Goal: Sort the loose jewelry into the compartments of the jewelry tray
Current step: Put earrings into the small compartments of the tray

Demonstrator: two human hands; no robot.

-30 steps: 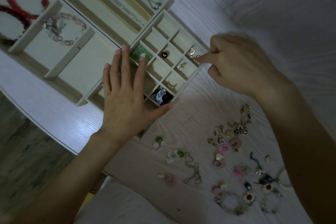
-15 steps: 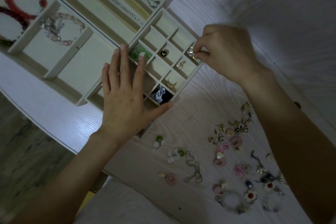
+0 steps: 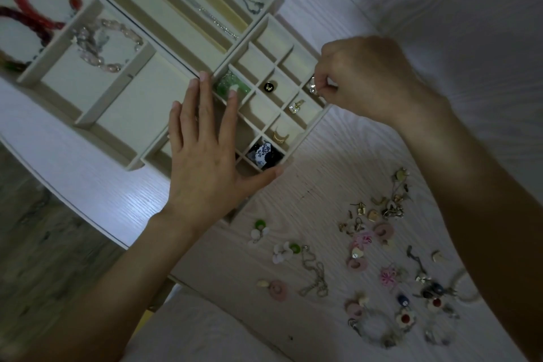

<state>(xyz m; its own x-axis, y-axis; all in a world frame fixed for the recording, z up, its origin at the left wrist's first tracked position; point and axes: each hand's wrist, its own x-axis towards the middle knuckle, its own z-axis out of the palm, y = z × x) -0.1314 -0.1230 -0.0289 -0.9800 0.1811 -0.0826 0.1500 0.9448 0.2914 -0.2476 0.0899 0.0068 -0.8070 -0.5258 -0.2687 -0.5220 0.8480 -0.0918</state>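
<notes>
You look down on a pale, wood-grained tabletop (image 3: 346,173) under dim light, its curved edge running from nine o'clock toward six. Beyond it, at eight o'clock, lies a grey-brown wood-plank floor (image 3: 38,238). At six o'clock sits a whitish soft cushion (image 3: 194,335).

Covering several small tray (image 3: 311,123) compartments under the left hand (image 3: 205,150); red bracelets (image 3: 38,9) running off the left edge, pretty blurry.
</notes>
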